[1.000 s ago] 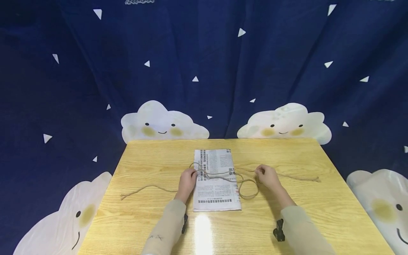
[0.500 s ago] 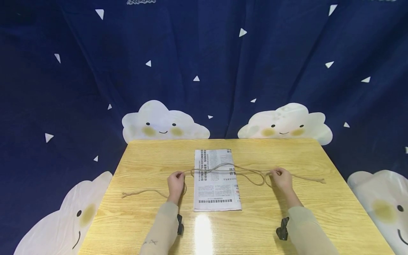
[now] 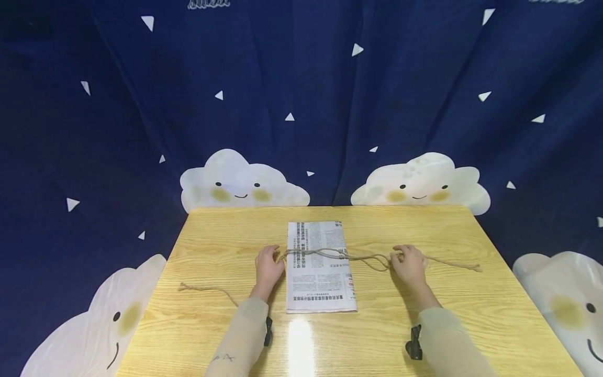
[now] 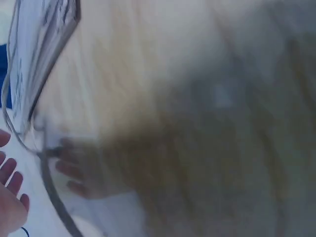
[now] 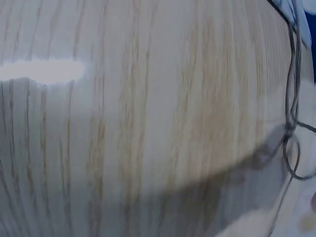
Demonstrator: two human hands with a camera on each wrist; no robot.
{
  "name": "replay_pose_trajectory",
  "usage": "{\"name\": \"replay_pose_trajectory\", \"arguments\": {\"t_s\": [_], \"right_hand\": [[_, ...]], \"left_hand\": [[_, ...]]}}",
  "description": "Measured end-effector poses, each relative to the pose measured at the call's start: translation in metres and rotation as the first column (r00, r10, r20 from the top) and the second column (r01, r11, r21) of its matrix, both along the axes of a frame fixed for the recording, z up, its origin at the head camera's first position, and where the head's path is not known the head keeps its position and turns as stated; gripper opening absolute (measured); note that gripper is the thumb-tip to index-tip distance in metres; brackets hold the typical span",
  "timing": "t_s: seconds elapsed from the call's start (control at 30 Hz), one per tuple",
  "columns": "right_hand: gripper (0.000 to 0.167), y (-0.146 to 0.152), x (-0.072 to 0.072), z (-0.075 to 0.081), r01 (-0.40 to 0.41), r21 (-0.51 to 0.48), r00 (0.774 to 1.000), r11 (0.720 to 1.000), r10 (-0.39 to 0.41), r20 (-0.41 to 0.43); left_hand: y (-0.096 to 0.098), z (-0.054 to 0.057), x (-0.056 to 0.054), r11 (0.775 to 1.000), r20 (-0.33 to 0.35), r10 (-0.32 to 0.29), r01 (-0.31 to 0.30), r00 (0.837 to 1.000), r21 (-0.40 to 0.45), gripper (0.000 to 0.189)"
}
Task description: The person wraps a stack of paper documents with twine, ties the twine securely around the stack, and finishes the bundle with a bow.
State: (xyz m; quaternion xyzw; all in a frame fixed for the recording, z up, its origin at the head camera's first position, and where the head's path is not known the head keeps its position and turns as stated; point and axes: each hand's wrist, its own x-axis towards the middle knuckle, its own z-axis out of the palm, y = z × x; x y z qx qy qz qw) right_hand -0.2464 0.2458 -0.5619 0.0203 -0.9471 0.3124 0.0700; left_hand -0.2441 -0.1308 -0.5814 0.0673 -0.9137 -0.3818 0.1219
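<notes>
A folded stack of newspaper [image 3: 322,293] lies on the table, with lengths of brown twine [image 3: 333,254] stretched across it. My left hand [image 3: 269,266] is beside the paper's left edge, its thumb and fingers apart near the twine. In the left wrist view, loosely curved fingers [image 4: 11,173] show at the left border, next to a blurred strand. Right of the paper, my right hand [image 3: 409,264] is at the twine's small loops, thumb and index finger spread. Only a fingertip [image 5: 313,202] shows in the right wrist view, near a loop of twine [image 5: 291,158].
One frayed twine end [image 3: 186,287] trails left over the wooden table [image 3: 221,230], the other toward the right. A dark blue curtain [image 3: 320,104] with cloud prints hangs behind. Light glares off the table in front of the paper.
My hands first moved apart, drawing the twine out; the left then came back toward the paper. Both pinches on the twine have loosened, and the strands now lie flatter across the newspaper.
</notes>
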Motion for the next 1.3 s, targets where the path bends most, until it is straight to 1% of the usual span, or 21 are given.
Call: {"name": "replay_pose_trajectory", "arguments": {"t_s": [0.07,0.13,0.2,0.23,0.3,0.37,0.43,0.57,0.73,0.83,0.9,0.97,1.0,1.07,1.17,1.3], "right_hand": [[0.029,-0.011,-0.003,0.0,-0.108,0.052,0.992,0.993,0.111,-0.059],[0.028,-0.022,-0.005,-0.001,-0.213,0.087,0.973,0.973,0.219,-0.069],[0.027,-0.031,-0.006,-0.004,-0.27,0.132,0.958,0.954,0.28,-0.063],[0.026,-0.035,-0.006,-0.005,-0.274,0.161,0.957,0.948,0.286,-0.057],[0.024,-0.042,-0.006,-0.008,-0.255,0.212,0.961,0.943,0.271,-0.05],[0.023,-0.046,-0.005,-0.011,-0.221,0.245,0.97,0.944,0.239,-0.044],[0.02,-0.048,-0.005,-0.013,-0.19,0.27,0.978,0.944,0.206,-0.032],[0.012,-0.05,-0.005,-0.017,-0.16,0.295,0.984,0.942,0.175,-0.027],[0.007,-0.049,-0.006,-0.018,-0.158,0.312,0.979,0.937,0.189,-0.072],[0.006,-0.047,-0.006,-0.018,-0.182,0.336,0.975,0.924,0.213,-0.059],[0.005,-0.045,-0.007,-0.018,-0.198,0.355,0.974,0.914,0.223,-0.029],[0.005,-0.041,-0.007,-0.015,-0.198,0.365,0.977,0.91,0.215,-0.008],[0.006,-0.039,-0.007,-0.014,-0.192,0.377,0.978,0.906,0.21,-0.007],[0.006,-0.034,-0.008,-0.01,-0.175,0.381,0.98,0.908,0.197,-0.021],[0.007,-0.027,-0.008,-0.003,-0.154,0.372,0.98,0.915,0.191,-0.063],[0.008,-0.018,-0.008,0.002,-0.149,0.327,0.983,0.933,0.176,-0.056]], "left_hand": [[0.006,0.002,-0.001,0.999,0.001,-0.032,0.032,0.999,-0.029,0.034],[0.012,0.002,-0.002,0.998,0.02,-0.037,0.038,0.999,-0.056,0.025],[0.016,0.002,-0.003,0.998,0.024,-0.037,0.038,0.999,-0.059,0.018],[0.017,0.001,-0.003,0.998,0.026,-0.035,0.037,0.999,-0.054,0.016],[0.019,0.001,-0.003,0.999,0.035,-0.026,0.027,0.999,-0.03,0.012],[0.021,0.001,-0.003,1.0,0.042,-0.015,0.015,0.999,-0.004,0.011],[0.022,0.0,-0.002,1.0,0.06,-0.002,0.001,0.998,0.011,0.008],[0.024,0.0,-0.001,0.999,0.084,0.012,-0.015,0.996,0.03,0.003],[0.024,-0.001,0.0,1.0,0.088,0.019,-0.021,0.996,0.022,0.003],[0.022,-0.001,0.0,1.0,0.09,0.004,-0.006,0.996,0.018,0.004],[0.019,-0.001,0.0,0.999,0.1,-0.012,0.009,0.995,0.038,0.004],[0.014,-0.001,0.0,0.998,0.106,-0.031,0.025,0.994,0.056,0.002],[0.012,-0.001,0.001,0.997,0.114,-0.037,0.029,0.993,0.067,0.002],[0.005,-0.001,0.001,0.996,0.114,-0.041,0.032,0.993,0.086,0.005],[-0.006,0.0,0.004,0.994,0.113,-0.02,0.008,0.993,0.107,0.007],[-0.021,0.0,0.007,0.991,0.105,0.01,-0.023,0.994,0.131,0.005]]}}
